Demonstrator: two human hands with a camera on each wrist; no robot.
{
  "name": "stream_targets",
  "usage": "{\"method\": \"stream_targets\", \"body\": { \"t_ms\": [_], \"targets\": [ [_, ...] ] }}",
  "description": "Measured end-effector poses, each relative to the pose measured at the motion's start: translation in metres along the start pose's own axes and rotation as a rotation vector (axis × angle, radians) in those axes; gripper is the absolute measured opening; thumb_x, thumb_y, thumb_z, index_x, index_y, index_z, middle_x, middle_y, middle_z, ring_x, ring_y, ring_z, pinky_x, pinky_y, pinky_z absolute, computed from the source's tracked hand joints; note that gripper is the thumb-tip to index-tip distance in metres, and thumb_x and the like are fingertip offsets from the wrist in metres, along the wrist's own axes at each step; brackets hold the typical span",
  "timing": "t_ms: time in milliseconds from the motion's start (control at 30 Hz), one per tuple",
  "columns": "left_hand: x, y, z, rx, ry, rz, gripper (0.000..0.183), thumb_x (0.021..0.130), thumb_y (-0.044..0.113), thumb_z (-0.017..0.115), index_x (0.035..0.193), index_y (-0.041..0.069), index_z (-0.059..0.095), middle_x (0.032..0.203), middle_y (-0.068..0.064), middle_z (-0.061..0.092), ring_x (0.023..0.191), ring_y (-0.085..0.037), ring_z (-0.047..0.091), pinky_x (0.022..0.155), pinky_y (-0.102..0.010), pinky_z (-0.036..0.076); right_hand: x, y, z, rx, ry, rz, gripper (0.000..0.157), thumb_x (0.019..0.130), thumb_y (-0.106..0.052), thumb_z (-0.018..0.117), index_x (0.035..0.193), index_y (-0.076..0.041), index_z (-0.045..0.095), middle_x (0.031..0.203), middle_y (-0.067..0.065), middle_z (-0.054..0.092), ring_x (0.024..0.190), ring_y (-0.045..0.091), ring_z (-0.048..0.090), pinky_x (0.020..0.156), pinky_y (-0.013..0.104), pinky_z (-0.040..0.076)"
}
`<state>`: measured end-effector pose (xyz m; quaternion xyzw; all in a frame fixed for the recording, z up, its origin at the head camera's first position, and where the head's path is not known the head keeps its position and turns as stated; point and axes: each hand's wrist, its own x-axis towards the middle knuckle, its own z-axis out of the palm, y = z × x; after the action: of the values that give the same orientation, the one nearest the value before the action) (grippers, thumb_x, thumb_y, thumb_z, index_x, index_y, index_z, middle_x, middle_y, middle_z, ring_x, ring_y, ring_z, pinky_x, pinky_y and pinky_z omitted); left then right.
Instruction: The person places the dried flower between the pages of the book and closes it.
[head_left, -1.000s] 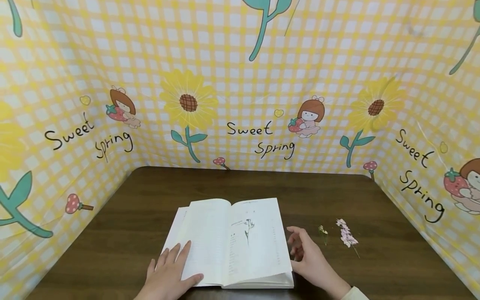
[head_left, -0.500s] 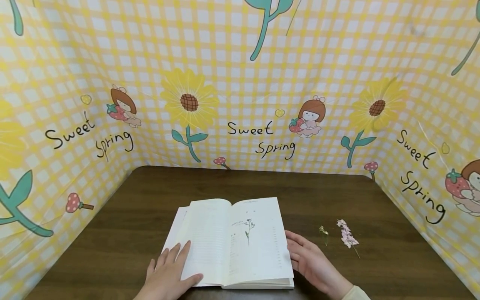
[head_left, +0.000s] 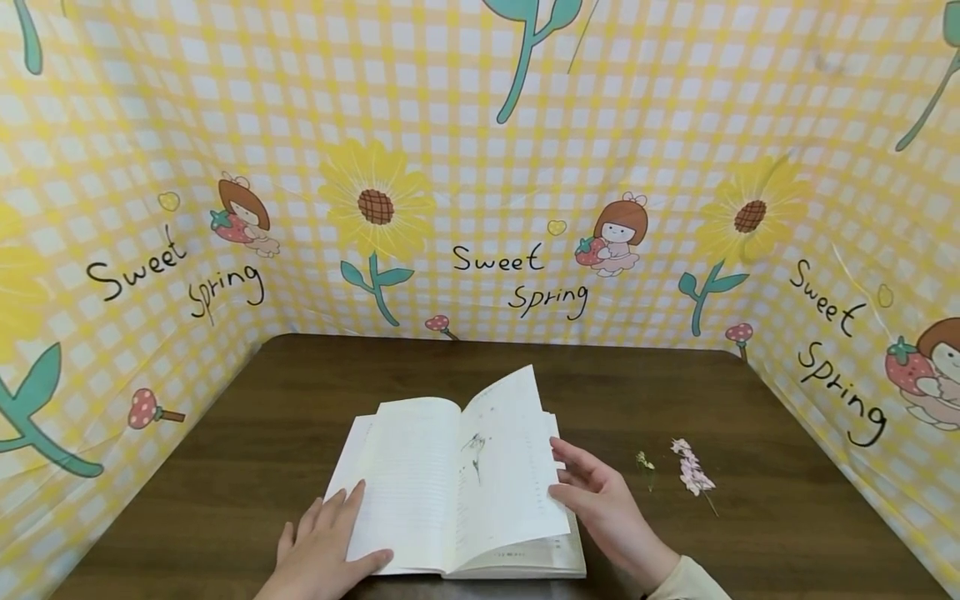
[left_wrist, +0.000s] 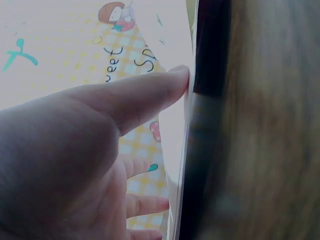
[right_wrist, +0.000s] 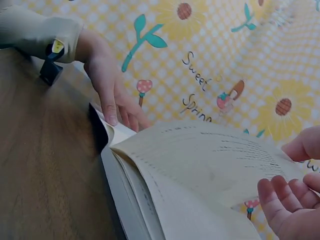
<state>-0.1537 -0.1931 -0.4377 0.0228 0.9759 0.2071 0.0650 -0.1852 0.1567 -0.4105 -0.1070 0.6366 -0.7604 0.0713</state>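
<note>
An open book (head_left: 408,475) with white pages lies on the dark table. My left hand (head_left: 322,533) rests on its left page, fingers spread, the thumb near the lower edge; the left wrist view shows the thumb (left_wrist: 165,90) lying on the paper. At the right side, my right hand (head_left: 611,508) pinches the outer edge of a raised page (head_left: 517,475) between thumb and fingers. That page bears a small flower figure (head_left: 476,454) and stands tilted up from the pages below. In the right wrist view, the lifted page (right_wrist: 200,160) bows upward, its printed underside showing.
Right of the book lie a pink flower sprig (head_left: 693,473) and a smaller yellowish sprig (head_left: 645,461). The wooden table (head_left: 420,362) is enclosed by a yellow checked cloth (head_left: 480,208) at the back and sides.
My right hand has moved from beside the book to the page's edge, and the page has risen and swung leftward. The left hand has shifted slightly left, still on the left page.
</note>
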Motion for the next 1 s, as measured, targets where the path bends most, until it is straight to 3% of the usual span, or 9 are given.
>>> {"method": "stream_targets", "body": {
  "t_ms": [367,633,1000],
  "targets": [
    [0.0,-0.004,-0.002,-0.003,-0.005,-0.015,0.109,0.079,0.068,0.07,0.156,0.003,0.028,0.15,-0.031,0.034,0.136,-0.06,0.023,0.099,-0.082,0.012,0.009,-0.004,0.022,-0.032,0.003,-0.057,0.063,0.084,0.015,0.064,0.143,0.012,0.042,0.117,0.009,0.052,0.096,0.015,0.062,0.081,0.023,0.052],
    [-0.001,-0.008,-0.002,-0.007,0.0,-0.006,0.11,0.078,0.066,0.072,0.156,0.003,0.027,0.151,-0.03,0.035,0.136,-0.06,0.023,0.098,-0.082,0.013,0.02,-0.006,0.041,-0.062,0.008,-0.092,0.059,0.083,0.016,0.066,0.139,0.013,0.048,0.108,0.008,0.052,0.087,0.013,0.056,0.078,0.02,0.05],
    [-0.003,-0.009,-0.003,-0.006,0.079,0.09,0.11,0.074,0.055,0.081,0.155,0.004,0.026,0.152,-0.029,0.034,0.137,-0.057,0.026,0.098,-0.081,0.02,0.036,0.006,0.066,-0.166,-0.033,-0.104,0.055,0.084,0.012,0.067,0.137,0.007,0.054,0.099,0.005,0.054,0.08,0.011,0.055,0.069,0.017,0.045]
  ]
}}
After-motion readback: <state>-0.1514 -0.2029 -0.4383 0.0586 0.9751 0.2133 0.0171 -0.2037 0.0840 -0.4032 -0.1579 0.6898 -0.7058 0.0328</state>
